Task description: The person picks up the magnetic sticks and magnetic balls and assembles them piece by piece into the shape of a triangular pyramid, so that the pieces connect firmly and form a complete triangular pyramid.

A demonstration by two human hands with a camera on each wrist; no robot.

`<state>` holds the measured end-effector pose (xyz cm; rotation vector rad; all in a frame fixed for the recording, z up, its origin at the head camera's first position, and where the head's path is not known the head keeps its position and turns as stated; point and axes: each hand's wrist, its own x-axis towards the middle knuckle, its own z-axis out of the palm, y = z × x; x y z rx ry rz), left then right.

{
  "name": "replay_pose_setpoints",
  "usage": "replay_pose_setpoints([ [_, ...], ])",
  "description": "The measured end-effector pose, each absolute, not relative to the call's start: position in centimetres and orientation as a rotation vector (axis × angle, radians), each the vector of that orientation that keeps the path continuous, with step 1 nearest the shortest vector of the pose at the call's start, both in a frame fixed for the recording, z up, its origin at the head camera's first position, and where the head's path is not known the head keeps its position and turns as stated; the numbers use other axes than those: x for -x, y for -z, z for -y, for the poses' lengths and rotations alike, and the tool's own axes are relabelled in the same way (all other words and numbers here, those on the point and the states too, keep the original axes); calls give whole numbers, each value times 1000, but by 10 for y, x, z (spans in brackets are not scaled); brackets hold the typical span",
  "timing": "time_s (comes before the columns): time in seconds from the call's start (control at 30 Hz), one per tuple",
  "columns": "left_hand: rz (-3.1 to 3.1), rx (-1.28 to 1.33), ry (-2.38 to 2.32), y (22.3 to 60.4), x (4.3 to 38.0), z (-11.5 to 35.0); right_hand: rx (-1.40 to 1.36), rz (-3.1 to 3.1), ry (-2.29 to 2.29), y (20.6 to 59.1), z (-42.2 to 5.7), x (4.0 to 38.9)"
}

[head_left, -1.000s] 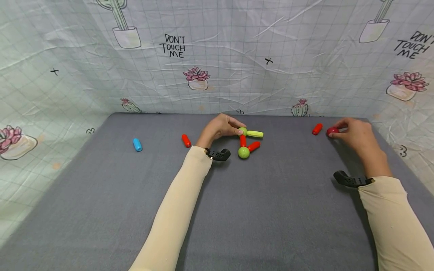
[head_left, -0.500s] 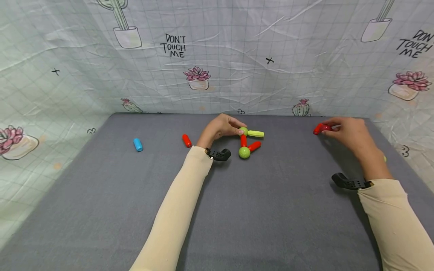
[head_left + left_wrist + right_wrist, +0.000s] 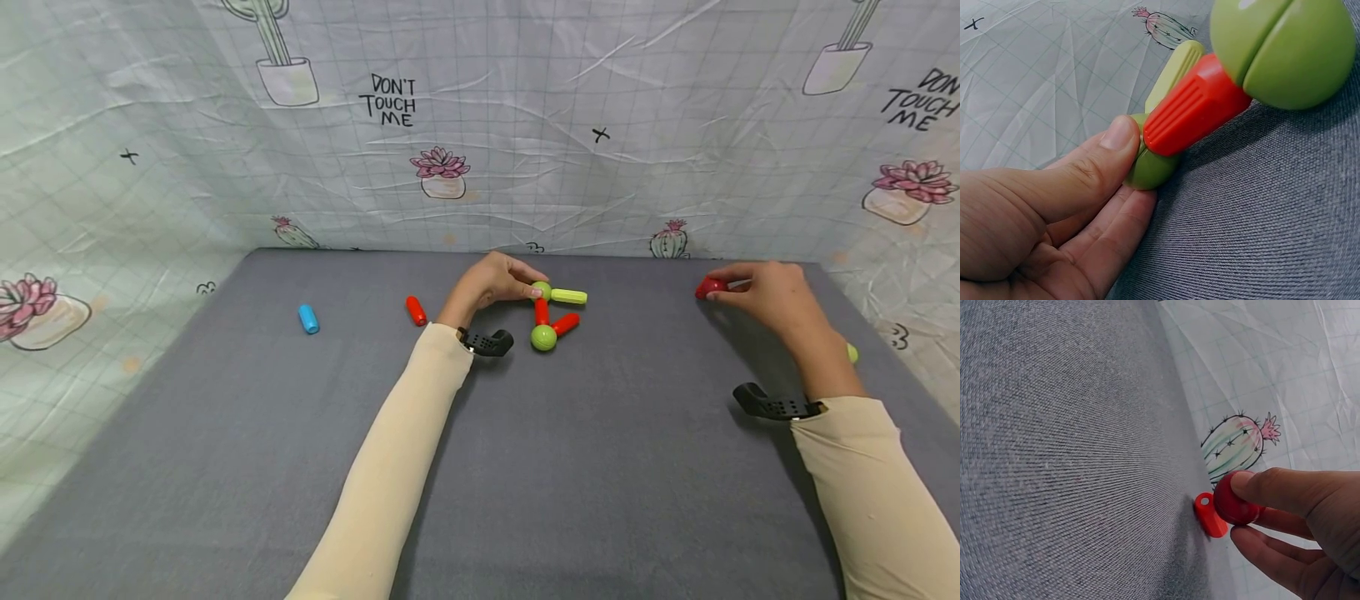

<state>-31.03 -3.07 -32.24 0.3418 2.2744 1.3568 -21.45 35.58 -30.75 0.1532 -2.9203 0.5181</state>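
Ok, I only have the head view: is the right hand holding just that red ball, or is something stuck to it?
Observer: In the right wrist view, a short red plastic stick sits against the red plastic ball that the right hand pinches.
Operator: And the other hand's grip?
Observer: The left wrist view shows the left hand with its thumb on the small green plastic ball and its fingers under it.
Operator: Anything else there?
Observer: The ribbed red plastic stick joins that ball to the larger green plastic ball; its ribs run lengthwise.
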Motion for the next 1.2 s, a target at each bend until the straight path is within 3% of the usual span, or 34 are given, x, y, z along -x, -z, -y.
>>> replay_pose_setpoints([
  [1.2, -2249, -322, -1388, 324, 310, 30, -281, 3016, -646, 303, -329, 222],
])
